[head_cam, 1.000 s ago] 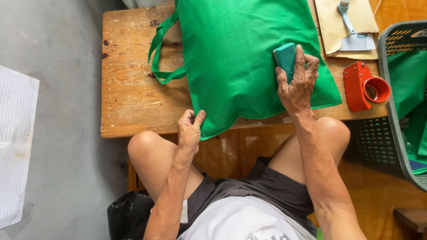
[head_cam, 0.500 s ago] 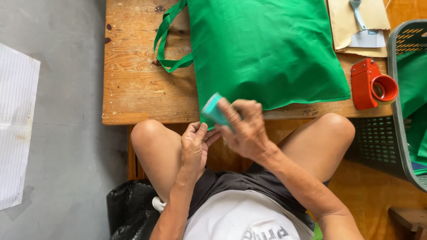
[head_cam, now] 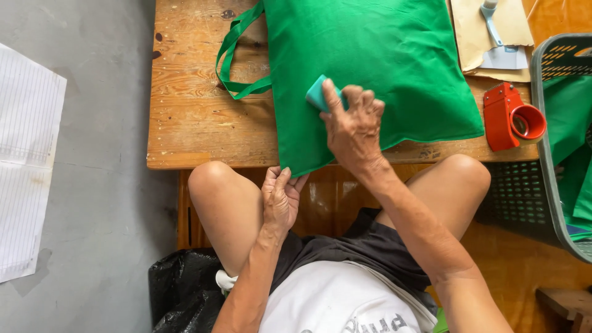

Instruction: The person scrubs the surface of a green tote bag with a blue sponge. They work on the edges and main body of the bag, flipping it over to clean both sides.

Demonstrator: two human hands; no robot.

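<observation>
Back up onto the green bag (head_cam: pixel 364 68) goes the right hand (head_cam: pixel 353 126), fingers wrapped around a small teal block (head_cam: pixel 317 94) pressed to the cloth. Her left hand (head_cam: pixel 280 197) pinches the bag's hanging corner. Press harder and the fabric could slide off the wooden table (head_cam: pixel 197 117).

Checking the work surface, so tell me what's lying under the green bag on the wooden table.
The green fabric bag lies flat on the wooden table, its near corner overhanging the edge by the left hand. The right hand presses a teal block on top. Anything beneath is covered.
</observation>
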